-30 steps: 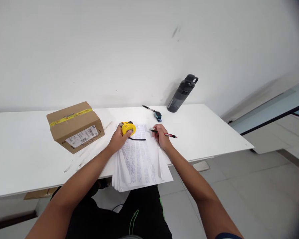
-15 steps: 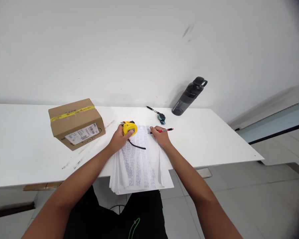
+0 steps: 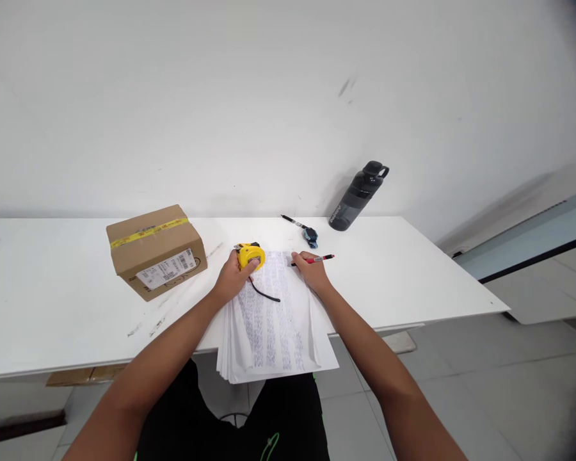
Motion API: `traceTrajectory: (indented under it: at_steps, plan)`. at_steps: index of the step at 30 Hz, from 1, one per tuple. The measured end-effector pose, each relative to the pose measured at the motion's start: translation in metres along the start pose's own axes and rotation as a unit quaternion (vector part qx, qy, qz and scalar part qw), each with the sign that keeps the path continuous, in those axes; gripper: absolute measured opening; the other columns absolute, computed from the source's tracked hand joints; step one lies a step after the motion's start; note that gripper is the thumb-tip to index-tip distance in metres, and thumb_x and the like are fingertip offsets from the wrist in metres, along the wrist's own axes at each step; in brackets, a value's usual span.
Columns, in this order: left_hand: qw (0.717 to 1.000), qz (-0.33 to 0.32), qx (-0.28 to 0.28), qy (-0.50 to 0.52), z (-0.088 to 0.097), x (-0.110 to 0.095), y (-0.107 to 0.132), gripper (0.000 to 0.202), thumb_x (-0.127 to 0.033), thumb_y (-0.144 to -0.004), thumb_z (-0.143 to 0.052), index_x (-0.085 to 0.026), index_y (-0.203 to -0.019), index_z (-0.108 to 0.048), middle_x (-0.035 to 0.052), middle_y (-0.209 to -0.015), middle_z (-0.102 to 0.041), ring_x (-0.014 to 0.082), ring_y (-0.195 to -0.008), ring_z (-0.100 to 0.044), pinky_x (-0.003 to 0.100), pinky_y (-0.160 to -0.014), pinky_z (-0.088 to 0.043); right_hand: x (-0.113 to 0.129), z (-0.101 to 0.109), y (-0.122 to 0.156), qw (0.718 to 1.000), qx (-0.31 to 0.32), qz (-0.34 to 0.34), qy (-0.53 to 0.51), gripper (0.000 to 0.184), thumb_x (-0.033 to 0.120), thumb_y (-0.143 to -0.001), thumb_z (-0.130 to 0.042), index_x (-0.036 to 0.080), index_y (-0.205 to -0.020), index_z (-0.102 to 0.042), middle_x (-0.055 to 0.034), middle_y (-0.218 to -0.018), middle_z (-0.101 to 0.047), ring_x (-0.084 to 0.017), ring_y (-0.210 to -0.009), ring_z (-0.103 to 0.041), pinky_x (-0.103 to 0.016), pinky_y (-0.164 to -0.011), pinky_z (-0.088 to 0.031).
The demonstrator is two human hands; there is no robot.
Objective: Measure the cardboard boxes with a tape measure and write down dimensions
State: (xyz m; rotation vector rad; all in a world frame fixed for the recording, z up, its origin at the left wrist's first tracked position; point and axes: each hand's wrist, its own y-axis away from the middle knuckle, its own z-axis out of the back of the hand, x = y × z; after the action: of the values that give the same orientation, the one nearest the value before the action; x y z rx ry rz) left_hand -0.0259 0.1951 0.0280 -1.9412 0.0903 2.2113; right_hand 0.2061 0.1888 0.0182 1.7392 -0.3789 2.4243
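My left hand [image 3: 231,276] is closed around a yellow tape measure [image 3: 245,255], thumb on its side, over the upper left of a paper stack. A black wrist strap [image 3: 267,296] trails from the tape measure across the top sheet. Between the fingers of my right hand [image 3: 311,272] is a red pen [image 3: 322,258], its tip pointing left at the sheet's upper right. Rows of dense blue handwriting cover the paper [image 3: 282,320], and the stack's lower part hangs over the table's front edge.
A taped cardboard box [image 3: 156,250] with a label stands at left on the white table [image 3: 388,282]. Behind the papers lie a black pen [image 3: 292,221] and a dark blue watch [image 3: 310,237]. A dark water bottle [image 3: 355,200] stands near the wall [image 3: 249,115].
The view has tilted slightly, so the table and everything on it sit a little lower. Both hands keep their hold on the tape measure and the red pen.
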Motion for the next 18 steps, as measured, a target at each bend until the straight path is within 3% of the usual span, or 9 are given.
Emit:
traceTrajectory:
  at_steps: [7,18]
  plan:
    - [1.0,0.002,-0.002,-0.002,-0.0003,0.0018,-0.004,0.051,-0.053,-0.08,-0.066,-0.02,-0.116,-0.05,0.0058,-0.101,-0.063,0.0127,-0.066,-0.061,0.025,-0.054,-0.053,0.003,0.0005,-0.0006,1.0,0.011,-0.007,0.006,0.035,0.047,-0.076,-0.059,0.021,-0.054,-0.05,0.0036,-0.052,-0.045,-0.013,-0.053,-0.037,-0.029,-0.054,-0.031]
    - [1.0,0.009,-0.001,0.002,0.0013,0.0027,-0.006,0.051,-0.053,-0.081,-0.065,-0.019,-0.116,-0.049,0.0046,-0.097,-0.061,0.0121,-0.065,-0.059,0.026,-0.054,-0.054,-0.0002,0.0002,-0.0002,1.0,-0.017,-0.006,-0.008,0.037,0.046,-0.079,-0.056,0.022,-0.053,-0.044,0.0033,-0.054,-0.045,-0.013,-0.057,-0.04,-0.028,-0.057,-0.033]
